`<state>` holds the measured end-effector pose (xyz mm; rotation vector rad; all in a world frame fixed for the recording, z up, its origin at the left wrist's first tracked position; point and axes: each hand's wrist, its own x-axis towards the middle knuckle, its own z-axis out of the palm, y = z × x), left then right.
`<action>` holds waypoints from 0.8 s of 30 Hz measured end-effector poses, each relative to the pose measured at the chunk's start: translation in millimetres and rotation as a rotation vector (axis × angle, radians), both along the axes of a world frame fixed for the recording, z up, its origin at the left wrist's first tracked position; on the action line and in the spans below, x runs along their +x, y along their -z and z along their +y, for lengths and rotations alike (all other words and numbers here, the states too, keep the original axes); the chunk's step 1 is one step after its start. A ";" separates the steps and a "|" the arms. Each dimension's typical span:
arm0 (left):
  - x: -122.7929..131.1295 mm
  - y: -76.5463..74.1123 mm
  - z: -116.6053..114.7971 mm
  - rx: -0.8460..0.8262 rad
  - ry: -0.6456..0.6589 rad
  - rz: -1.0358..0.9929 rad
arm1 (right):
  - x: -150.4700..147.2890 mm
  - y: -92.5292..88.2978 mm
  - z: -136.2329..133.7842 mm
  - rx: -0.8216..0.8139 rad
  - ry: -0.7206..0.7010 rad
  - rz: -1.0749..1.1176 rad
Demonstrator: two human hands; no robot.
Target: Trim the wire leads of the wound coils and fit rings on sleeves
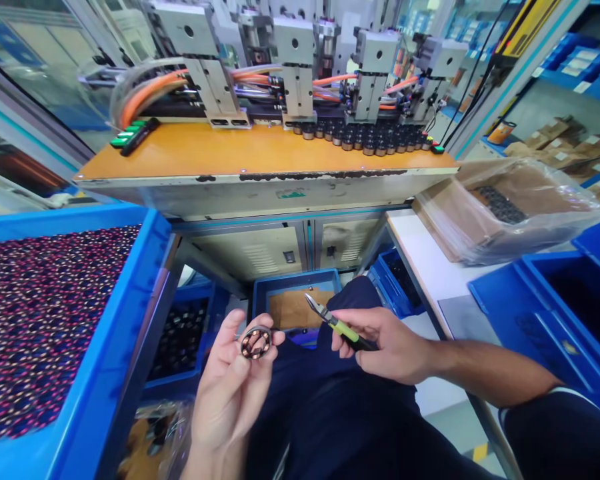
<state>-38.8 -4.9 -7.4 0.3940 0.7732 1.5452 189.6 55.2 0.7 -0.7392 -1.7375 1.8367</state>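
A small ring-shaped motor stator with copper windings is pinched between the thumb and fingers of my left hand, held up above my lap. To the right of it, my right hand is wrapped round a pair of cutting pliers with green and black handles. The pliers' jaws point up and to the left, apart from the stator. Whether the jaws are fully closed is hard to make out. Dark trousers lie below both hands.
On the left stands a blue bin full of small parts with pink and copper tones. Ahead, an orange-topped machine bench carries rows of dark cylindrical parts. A plastic-lined carton sits on the right table, and a blue tray lies low between.
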 end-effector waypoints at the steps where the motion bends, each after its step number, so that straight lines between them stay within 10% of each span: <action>1: -0.9 0.3 -0.3 -0.008 -0.002 0.002 | -0.2 -0.3 0.7 -0.004 -0.002 -0.009; 7: -4.8 5.9 4.6 -0.173 -0.006 0.069 | -7.9 -12.6 24.8 0.081 -0.008 -0.078; 13: -6.5 10.2 22.0 -0.272 0.069 0.080 | -47.3 -67.9 93.6 0.719 0.138 -0.235; 18: -7.5 1.4 17.4 -0.235 0.021 0.093 | -120.9 -111.0 183.8 1.211 0.280 -0.483; 24: -86.9 -6.8 -54.9 -0.327 -0.178 0.454 | -238.9 -106.9 262.9 1.227 0.350 -0.873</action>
